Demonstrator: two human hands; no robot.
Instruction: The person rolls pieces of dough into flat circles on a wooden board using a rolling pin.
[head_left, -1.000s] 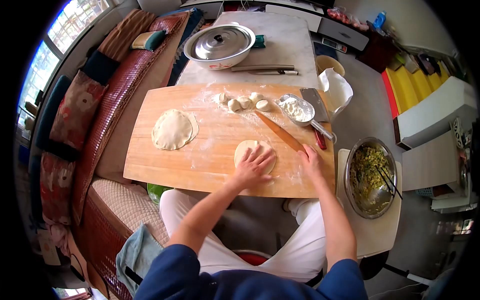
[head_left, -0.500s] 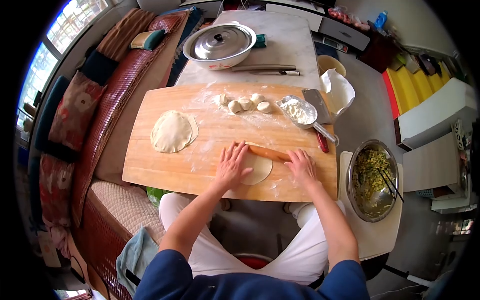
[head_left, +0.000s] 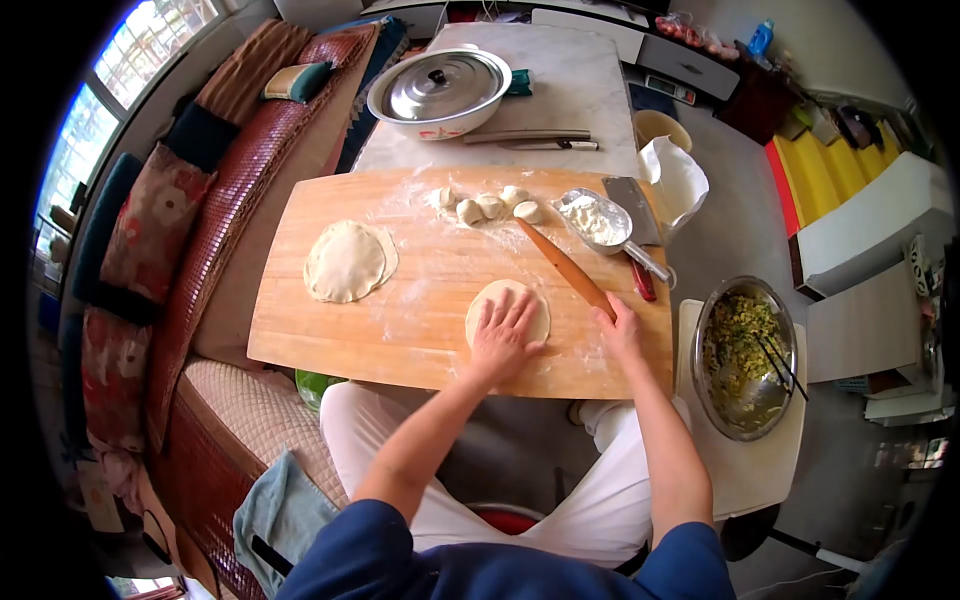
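My left hand lies flat with fingers spread on a round dough wrapper near the front of the wooden board. In my right hand is the near end of a wooden rolling pin, which slants away to the upper left. Its far tip comes close to several small dough balls in a loose row. On the board's left side rests a stack of rolled wrappers, overlapping each other. Loose flour dusts the wood between these things.
A metal scoop of flour and a cleaver with a red handle lie at the board's right. Beyond stands a lidded basin, with a knife nearby. A steel bowl of chopped filling with chopsticks sits right of the board.
My left hand has left the rolling pin and moved right onto the wrapper. The pin has swung from lying across the wrapper to a steep slant, held only by my right hand.
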